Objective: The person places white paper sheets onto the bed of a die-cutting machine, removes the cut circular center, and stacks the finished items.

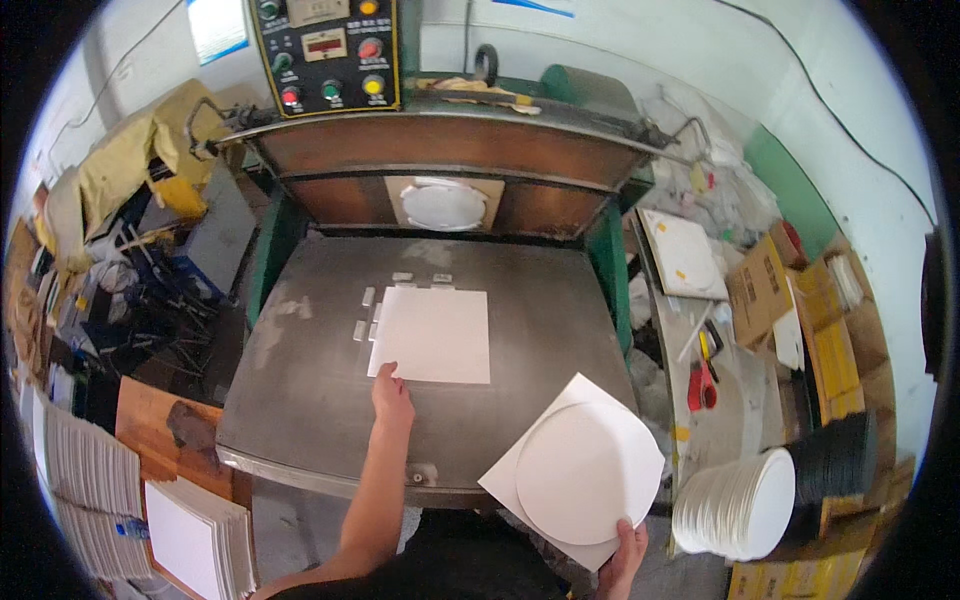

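At the far left, stacks of white square sheets [190,540] lie on a low wooden surface beside the machine. The left hand [391,392] reaches out over the grey metal press table [300,400], its fingers lying flat on the lower left corner of a white square sheet [435,335] that sits in the middle of the table. The hand presses on the sheet rather than closing around it. Small grey guide blocks [366,297] stand just beside the sheet's left and top edges. Behind the table, the upright plate of the press carries a round white die [443,206], and above it sits a control panel [325,50] with coloured buttons.

Further right, the right hand [625,555] holds a cut white sheet with a round disc [585,470] on it, fingers closed on its lower edge, out past the front right corner of the table. At the far right, a pile of white round discs [740,505] rests near cardboard boxes [800,310], with red-handled scissors [700,385] on the side bench.
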Demonstrator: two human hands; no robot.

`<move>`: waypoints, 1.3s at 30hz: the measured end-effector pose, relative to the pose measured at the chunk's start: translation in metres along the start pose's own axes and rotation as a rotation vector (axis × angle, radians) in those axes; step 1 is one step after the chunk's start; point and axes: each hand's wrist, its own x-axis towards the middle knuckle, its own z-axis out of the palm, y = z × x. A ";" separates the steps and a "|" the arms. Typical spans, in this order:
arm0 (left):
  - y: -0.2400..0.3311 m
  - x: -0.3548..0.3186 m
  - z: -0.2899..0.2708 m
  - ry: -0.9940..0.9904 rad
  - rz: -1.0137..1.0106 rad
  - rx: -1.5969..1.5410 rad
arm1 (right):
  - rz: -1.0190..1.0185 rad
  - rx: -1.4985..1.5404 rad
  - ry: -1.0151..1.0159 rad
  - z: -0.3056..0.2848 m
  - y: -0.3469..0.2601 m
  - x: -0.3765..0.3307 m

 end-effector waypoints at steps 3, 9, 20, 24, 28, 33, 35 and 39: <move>-0.009 0.006 -0.034 -0.166 0.029 0.053 | 0.073 0.063 0.051 -0.016 0.006 -0.010; -0.004 -0.142 -0.004 -0.845 -0.082 0.639 | 0.106 0.058 0.150 -0.052 0.011 -0.020; -0.137 -0.284 0.009 -1.610 -0.190 1.174 | 0.117 0.198 0.299 -0.185 0.053 -0.091; -0.196 -0.345 0.066 -1.513 -0.585 0.846 | -0.033 -0.223 0.826 -0.312 0.071 -0.157; -0.280 -0.422 0.116 -1.633 -0.675 0.770 | 0.139 -0.811 1.221 -0.402 0.071 -0.218; -0.382 -0.486 0.150 -1.686 -0.713 0.793 | 0.537 -1.234 1.443 -0.450 0.090 -0.256; -0.416 -0.495 0.154 -1.653 -0.712 0.884 | 0.669 -1.236 1.437 -0.465 0.123 -0.267; -0.446 -0.506 0.147 -1.588 -0.633 1.090 | 1.000 -1.102 1.309 -0.483 0.243 -0.285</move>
